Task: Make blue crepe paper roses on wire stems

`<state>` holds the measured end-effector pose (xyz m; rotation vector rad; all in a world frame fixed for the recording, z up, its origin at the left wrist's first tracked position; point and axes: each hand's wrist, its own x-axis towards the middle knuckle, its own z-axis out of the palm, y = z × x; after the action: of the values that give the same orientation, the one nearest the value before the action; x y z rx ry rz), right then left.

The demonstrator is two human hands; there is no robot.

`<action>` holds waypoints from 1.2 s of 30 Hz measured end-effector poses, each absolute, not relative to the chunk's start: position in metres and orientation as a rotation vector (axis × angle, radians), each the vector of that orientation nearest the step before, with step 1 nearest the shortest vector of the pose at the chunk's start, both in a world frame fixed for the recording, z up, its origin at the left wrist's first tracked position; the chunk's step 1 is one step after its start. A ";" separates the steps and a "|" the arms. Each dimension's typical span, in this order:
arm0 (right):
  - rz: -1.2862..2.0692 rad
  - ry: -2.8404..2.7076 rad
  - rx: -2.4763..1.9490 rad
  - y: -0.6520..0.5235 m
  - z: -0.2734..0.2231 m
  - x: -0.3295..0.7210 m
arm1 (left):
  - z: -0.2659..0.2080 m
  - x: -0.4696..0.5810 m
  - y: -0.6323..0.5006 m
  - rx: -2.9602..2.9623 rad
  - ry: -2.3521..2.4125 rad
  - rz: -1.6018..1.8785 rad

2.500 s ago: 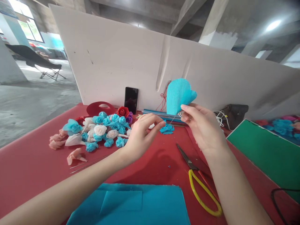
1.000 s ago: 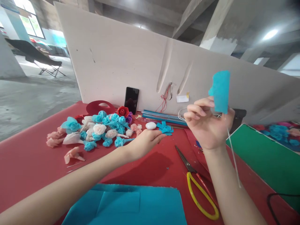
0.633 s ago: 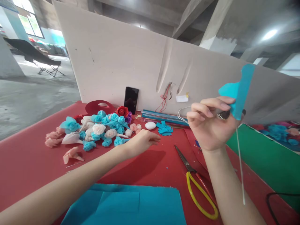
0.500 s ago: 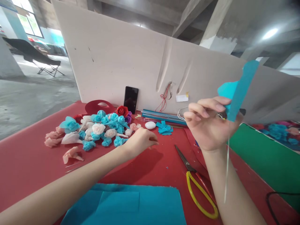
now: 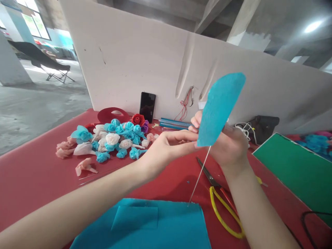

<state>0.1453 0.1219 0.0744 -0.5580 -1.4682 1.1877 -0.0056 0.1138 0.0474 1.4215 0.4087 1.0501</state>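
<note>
Far left, a dark folding chair (image 5: 38,55) stands out on the floor, and then here comes the red desk (image 5: 26,180). A single pink paper flower (image 5: 85,166) lies near the front of a crowded heap of paper flowers (image 5: 112,139) in blue, white and pink. Right behind the heap sits a red piece with an oval hole (image 5: 102,115), and beside that a red rose (image 5: 137,119) and a black phone (image 5: 147,106), propped upright against the pale panel (image 5: 135,55).

Down front, a folded blue sheet (image 5: 140,224) lies flat. Above it, the left hand (image 5: 168,147) reaches in, thumb and forefinger only slightly parted, tips right at the lower corner of the blue paper piece (image 5: 220,107). Is that grip pinching or merely touching? The paper hides the fingertips, so I can't tell.

And there's the piece itself, up in the air between the hands, tilted, with a thin pale wire (image 5: 199,174) slanting down from its base towards the blue sheet. The right hand (image 5: 230,147) is behind it, fingers curled in, its grip closed on the piece, though partly covered by it.

Below lie the yellow-handled scissors (image 5: 214,200), partly behind the right forearm. Further right: a white cable (image 5: 245,129), a dark case (image 5: 264,128), and a green board (image 5: 293,173) closing out the desk.
</note>
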 end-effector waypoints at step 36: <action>1.248 -1.273 -0.260 0.138 0.074 0.163 | 0.039 -0.009 0.128 1.752 0.607 0.930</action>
<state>0.1629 0.1375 0.0744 -0.2604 -1.2731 1.2483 -0.0093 0.1281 0.0394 1.7519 0.6065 0.9302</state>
